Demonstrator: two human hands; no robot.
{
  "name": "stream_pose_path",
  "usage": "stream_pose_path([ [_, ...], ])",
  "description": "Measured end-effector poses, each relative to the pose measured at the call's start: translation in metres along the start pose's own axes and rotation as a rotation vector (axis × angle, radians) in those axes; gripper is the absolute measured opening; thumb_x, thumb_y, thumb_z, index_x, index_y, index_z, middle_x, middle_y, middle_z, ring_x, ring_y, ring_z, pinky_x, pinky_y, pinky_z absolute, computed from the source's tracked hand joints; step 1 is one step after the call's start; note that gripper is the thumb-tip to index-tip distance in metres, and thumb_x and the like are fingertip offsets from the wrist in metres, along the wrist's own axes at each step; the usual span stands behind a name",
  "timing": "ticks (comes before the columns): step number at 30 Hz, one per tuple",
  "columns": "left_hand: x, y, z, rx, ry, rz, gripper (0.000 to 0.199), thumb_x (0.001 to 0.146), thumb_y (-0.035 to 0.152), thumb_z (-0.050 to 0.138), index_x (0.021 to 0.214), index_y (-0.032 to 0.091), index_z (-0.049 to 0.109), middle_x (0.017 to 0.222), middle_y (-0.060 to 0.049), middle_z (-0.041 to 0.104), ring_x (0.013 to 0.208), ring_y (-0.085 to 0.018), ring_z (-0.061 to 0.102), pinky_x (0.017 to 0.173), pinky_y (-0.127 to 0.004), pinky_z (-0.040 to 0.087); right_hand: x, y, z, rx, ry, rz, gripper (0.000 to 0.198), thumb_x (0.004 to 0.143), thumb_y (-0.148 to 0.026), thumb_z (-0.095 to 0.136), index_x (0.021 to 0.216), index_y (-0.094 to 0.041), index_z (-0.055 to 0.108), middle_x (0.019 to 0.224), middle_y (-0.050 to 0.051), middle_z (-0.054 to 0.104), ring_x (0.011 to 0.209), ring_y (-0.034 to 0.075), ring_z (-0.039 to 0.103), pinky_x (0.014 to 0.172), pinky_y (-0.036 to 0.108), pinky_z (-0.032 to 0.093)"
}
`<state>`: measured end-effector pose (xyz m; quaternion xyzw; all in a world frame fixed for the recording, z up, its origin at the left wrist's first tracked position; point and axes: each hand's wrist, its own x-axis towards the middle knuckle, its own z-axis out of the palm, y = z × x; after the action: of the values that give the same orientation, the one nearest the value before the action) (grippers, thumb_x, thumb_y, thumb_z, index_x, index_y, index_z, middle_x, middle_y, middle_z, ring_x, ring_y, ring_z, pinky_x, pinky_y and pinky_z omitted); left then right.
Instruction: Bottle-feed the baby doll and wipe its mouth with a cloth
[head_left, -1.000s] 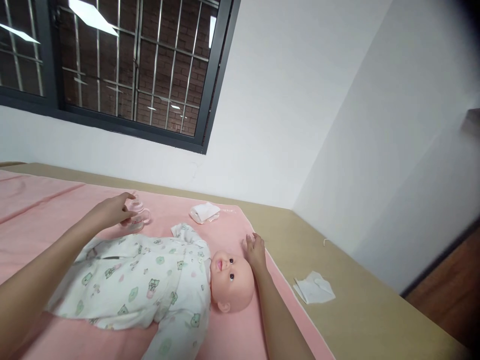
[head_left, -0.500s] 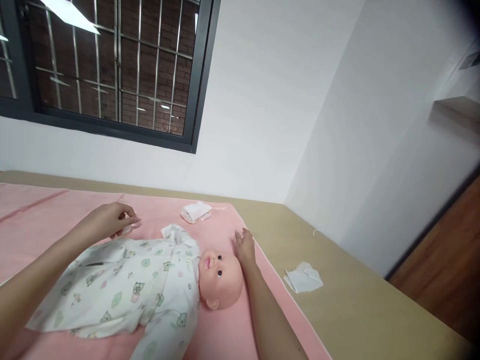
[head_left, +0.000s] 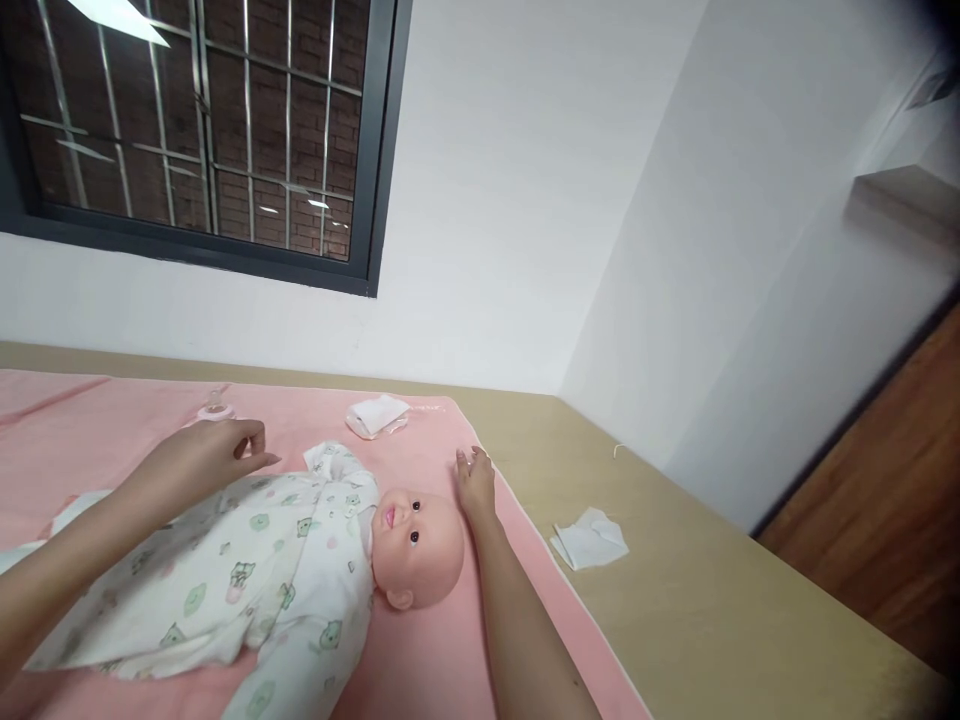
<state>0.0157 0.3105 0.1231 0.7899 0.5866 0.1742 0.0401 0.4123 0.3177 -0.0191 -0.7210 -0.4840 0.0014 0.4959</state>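
A baby doll (head_left: 416,550) lies face up on a pink mat (head_left: 427,660), its bald head toward the right. It wears a white gown (head_left: 217,580) printed with green bears. My left hand (head_left: 221,450) hovers over the upper side of the gown, fingers loosely bent and apart, with nothing visible in them. Just beyond that hand rests a pale pink pacifier (head_left: 216,410), partly hidden by it. My right hand (head_left: 476,480) lies on the mat near its right edge, beyond the doll's head, fingers slightly apart. A tiny pale spot between those fingers is too small to make out.
A white folded cloth or tissue on clear wrapping (head_left: 377,415) lies at the mat's far edge. Another white piece (head_left: 590,540) lies on the wooden surface (head_left: 675,600) at right. Walls and a barred window (head_left: 195,130) stand behind.
The view has shifted slightly right. The pacifier now shows behind my left hand; earlier a pale thing showed under that hand's fingers. My right hand has stayed by the doll's head.
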Motion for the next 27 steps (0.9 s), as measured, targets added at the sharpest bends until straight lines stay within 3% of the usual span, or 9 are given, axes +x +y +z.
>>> stream_pose_path([
  [4, -0.006, 0.021, 0.010, -0.019, -0.103, 0.090, 0.029, 0.082, 0.043, 0.043, 0.083, 0.027, 0.068, 0.084, -0.001, 0.071, 0.079, -0.022, 0.061, 0.066, -0.029, 0.039, 0.003, 0.007, 0.005, 0.032, 0.036, -0.009, 0.069, 0.087, -0.062, 0.032, 0.124, -0.008, 0.053, 0.125, 0.024, 0.056, 0.116, 0.036, 0.052, 0.099, 0.049, 0.040],
  [9, 0.003, 0.042, 0.024, -0.064, -0.160, 0.125, 0.033, 0.080, 0.041, 0.048, 0.101, 0.027, 0.070, 0.111, -0.003, 0.071, 0.100, -0.026, 0.063, 0.076, -0.031, 0.045, 0.004, 0.011, 0.009, 0.038, 0.045, 0.018, 0.071, 0.086, -0.066, 0.031, 0.123, -0.010, 0.054, 0.122, 0.025, 0.057, 0.112, 0.037, 0.053, 0.096, 0.050, 0.040],
  [15, 0.025, 0.080, 0.035, -0.217, -0.219, 0.316, 0.036, 0.083, 0.047, 0.047, 0.095, 0.023, 0.071, 0.105, -0.004, 0.072, 0.094, -0.023, 0.065, 0.078, -0.028, 0.047, 0.002, 0.004, 0.006, -0.024, 0.070, -0.030, 0.075, 0.089, -0.066, 0.026, 0.122, -0.005, 0.054, 0.124, 0.026, 0.056, 0.120, 0.038, 0.045, 0.103, 0.053, 0.033],
  [18, 0.041, 0.103, 0.040, -0.262, -0.338, 0.420, 0.033, 0.082, 0.042, 0.051, 0.096, 0.020, 0.072, 0.102, -0.006, 0.072, 0.091, -0.021, 0.065, 0.076, -0.027, 0.047, 0.002, -0.006, -0.002, -0.038, 0.153, -0.151, 0.068, 0.092, -0.061, 0.026, 0.117, -0.006, 0.057, 0.121, 0.024, 0.057, 0.126, 0.037, 0.038, 0.108, 0.054, 0.027],
  [21, 0.056, 0.125, 0.045, -0.249, -0.570, 0.585, 0.037, 0.084, 0.039, 0.052, 0.108, 0.017, 0.069, 0.111, -0.008, 0.071, 0.098, -0.021, 0.064, 0.082, -0.027, 0.047, 0.000, -0.019, -0.010, -0.005, 0.198, -0.349, 0.049, 0.097, -0.048, 0.026, 0.113, -0.014, 0.058, 0.116, 0.017, 0.059, 0.124, 0.031, 0.041, 0.104, 0.051, 0.034],
  [24, 0.067, 0.145, 0.053, -0.268, -0.820, 0.672, 0.044, 0.088, 0.046, 0.047, 0.113, 0.016, 0.067, 0.115, -0.010, 0.069, 0.101, -0.021, 0.063, 0.088, -0.028, 0.047, -0.005, -0.032, -0.009, -0.002, 0.149, -0.592, 0.037, 0.098, -0.035, 0.029, 0.112, -0.017, 0.059, 0.111, 0.014, 0.062, 0.111, 0.025, 0.051, 0.097, 0.044, 0.042],
  [27, 0.073, 0.158, 0.065, -0.280, -0.908, 0.652, 0.054, 0.087, 0.058, 0.044, 0.105, 0.015, 0.071, 0.105, -0.010, 0.072, 0.093, -0.022, 0.065, 0.085, -0.031, 0.050, -0.012, -0.041, 0.002, -0.025, 0.055, -0.740, 0.034, 0.097, -0.030, 0.033, 0.111, -0.018, 0.061, 0.106, 0.012, 0.065, 0.101, 0.023, 0.055, 0.089, 0.038, 0.046],
])
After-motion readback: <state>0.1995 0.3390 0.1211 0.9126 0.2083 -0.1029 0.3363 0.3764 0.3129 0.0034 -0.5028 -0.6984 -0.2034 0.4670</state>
